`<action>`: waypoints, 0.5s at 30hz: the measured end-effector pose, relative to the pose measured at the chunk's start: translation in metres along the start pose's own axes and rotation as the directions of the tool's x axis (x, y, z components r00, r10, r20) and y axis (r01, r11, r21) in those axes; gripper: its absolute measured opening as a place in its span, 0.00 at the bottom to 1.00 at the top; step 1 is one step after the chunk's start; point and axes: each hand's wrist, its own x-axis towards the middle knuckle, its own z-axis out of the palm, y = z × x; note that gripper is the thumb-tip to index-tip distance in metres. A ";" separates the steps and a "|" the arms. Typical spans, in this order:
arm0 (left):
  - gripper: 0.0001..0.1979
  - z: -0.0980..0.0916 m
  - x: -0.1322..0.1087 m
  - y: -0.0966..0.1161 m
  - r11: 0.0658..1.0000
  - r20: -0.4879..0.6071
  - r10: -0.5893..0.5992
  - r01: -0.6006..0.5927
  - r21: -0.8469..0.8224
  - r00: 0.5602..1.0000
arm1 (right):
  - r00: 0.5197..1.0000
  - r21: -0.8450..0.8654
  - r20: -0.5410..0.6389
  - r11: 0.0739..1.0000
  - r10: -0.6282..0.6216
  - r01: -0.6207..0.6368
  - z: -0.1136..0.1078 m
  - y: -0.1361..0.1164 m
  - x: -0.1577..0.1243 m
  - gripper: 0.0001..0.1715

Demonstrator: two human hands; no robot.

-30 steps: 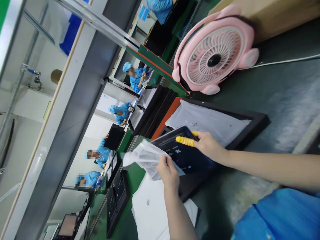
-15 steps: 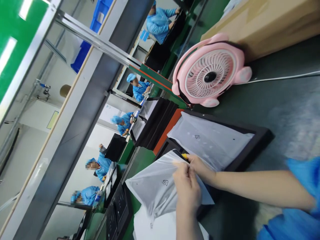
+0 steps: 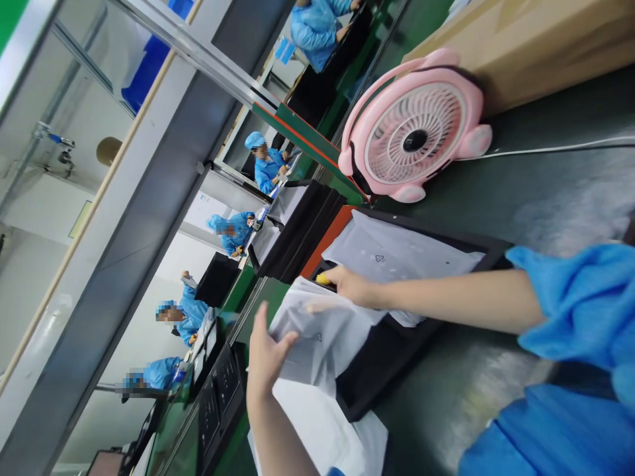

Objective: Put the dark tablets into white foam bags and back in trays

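My left hand (image 3: 270, 354) is raised at the near side of a translucent white plastic bag (image 3: 317, 344), fingers stretched and thumb apart. On the bag's far edge, my right hand (image 3: 347, 285) grips the film, a yellow cover on one fingertip; another finger shows through the film. The bag lies partly over a black tray (image 3: 367, 370) with a bare dark compartment. A second bagged piece (image 3: 397, 254) rests in the tray's other compartment. Whether the bag in my hands holds anything is hard to make out. White sheets or bags (image 3: 317, 423) lie beneath it.
A pink fan (image 3: 414, 135) stands beyond the tray, its white cord (image 3: 546, 147) running right, beside a cardboard box (image 3: 546, 46). Stacked black trays (image 3: 307, 225) and another black tray (image 3: 218, 396) sit along the bench. Several co-workers in blue work farther off.
My left hand has let go of the bag and opened, moving left. My right hand has moved left and up with the bag, baring the tray's dark compartment. The view has shifted slightly.
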 end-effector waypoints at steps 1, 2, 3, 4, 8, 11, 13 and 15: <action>0.12 -0.006 0.003 -0.008 0.999 0.103 -0.043 0.045 -0.014 0.994 | 0.997 -0.057 0.066 0.997 -0.041 0.045 -0.004 -0.007 0.009 0.17; 0.12 -0.008 0.004 -0.015 0.995 0.181 -0.084 0.092 -0.040 0.980 | 0.989 -0.086 0.128 0.993 -0.069 0.080 -0.008 -0.015 0.020 0.17; 0.13 -0.007 0.004 -0.021 0.987 0.210 -0.118 0.137 -0.079 0.971 | 0.979 -0.088 0.186 0.991 -0.083 0.100 -0.013 -0.022 0.032 0.17; 0.15 -0.002 0.003 -0.026 0.976 0.182 -0.147 0.173 -0.135 0.972 | 0.969 -0.065 0.232 0.993 -0.084 0.101 -0.018 -0.029 0.045 0.17; 0.17 0.029 -0.004 -0.044 0.889 -0.074 -0.275 0.224 -0.400 0.959 | 0.948 -0.022 0.316 1.000 0.027 -0.021 -0.043 -0.048 0.087 0.22; 0.20 0.054 -0.005 -0.057 0.784 -0.177 -0.401 0.237 -0.574 0.899 | 0.946 -0.256 0.305 0.966 0.107 -0.027 -0.060 -0.049 0.101 0.21; 0.20 0.068 -0.005 -0.062 0.705 -0.176 -0.453 0.230 -0.671 0.874 | 0.951 -0.345 0.286 0.938 0.122 -0.016 -0.067 -0.045 0.109 0.19; 0.20 0.077 -0.006 -0.064 0.677 -0.176 -0.480 0.236 -0.697 0.860 | 0.973 -0.331 0.220 0.944 0.075 0.002 -0.071 -0.043 0.119 0.14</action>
